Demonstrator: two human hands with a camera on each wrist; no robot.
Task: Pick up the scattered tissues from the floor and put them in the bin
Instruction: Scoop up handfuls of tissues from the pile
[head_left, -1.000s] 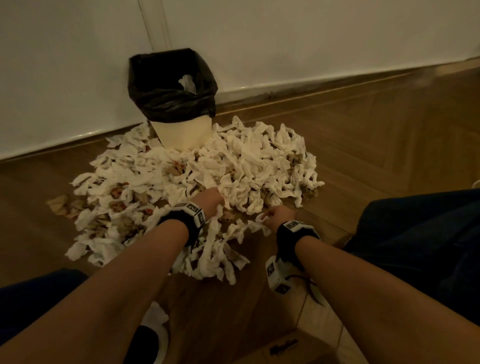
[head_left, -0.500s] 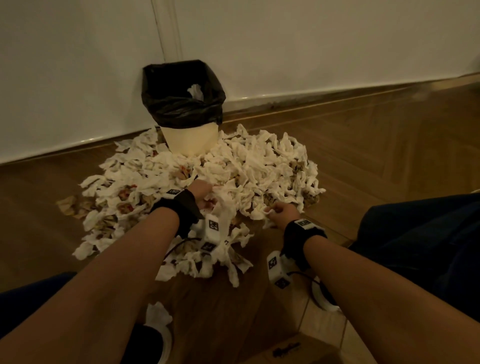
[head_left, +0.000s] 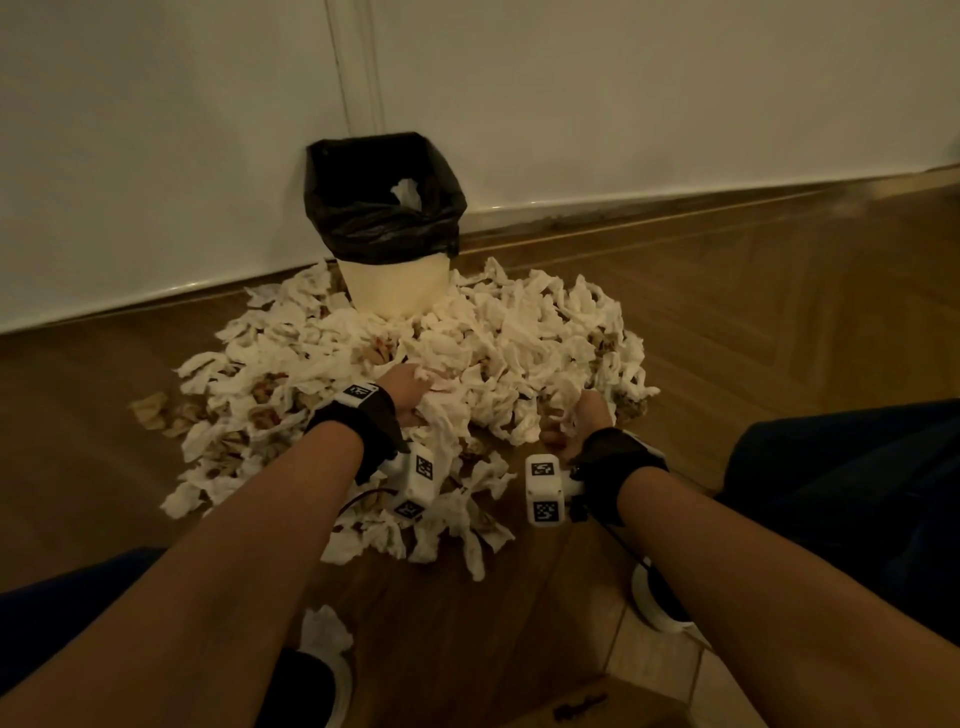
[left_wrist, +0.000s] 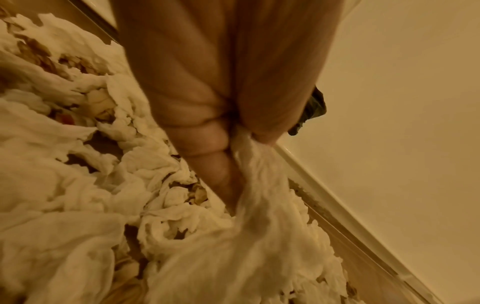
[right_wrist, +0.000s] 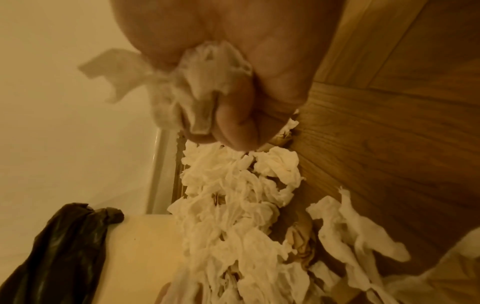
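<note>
**Barely started: both hands full, almost everything left on the floor**

We judge the job to be in its early part. The bin (head_left: 392, 291), cream with a black liner (head_left: 382, 208), stands against the wall in the upper middle of the head view, and we see only one white tissue (head_left: 407, 193) showing inside it. The tissues (head_left: 524, 338) lie in a broad heap on the wooden floor (head_left: 779, 312) across the middle of the frame, packed right up to the foot of the bin and spreading left and right of it. Some brownish, stained pieces are mixed in at the left edge. One stray tissue (head_left: 326, 631) lies apart at the lower middle of the frame, by a shoe.

Our left hand (head_left: 410, 392) sits in the centre of the heap, just below the bin. In the left wrist view its fingers (left_wrist: 207, 148) are curled and pinch a bunch of white tissue (left_wrist: 259, 185) that trails down into the pile.

Our right hand (head_left: 584, 421) is at the lower right edge of the heap. In the right wrist view its fingers (right_wrist: 233, 127) are closed tight round a crumpled wad (right_wrist: 205, 82), with a loose flap sticking out to the left.

Both forearms reach forward and down from the bottom of the frame. We reckon the next move is to carry both handfuls up to the bin's mouth; many more handfuls remain.
</note>
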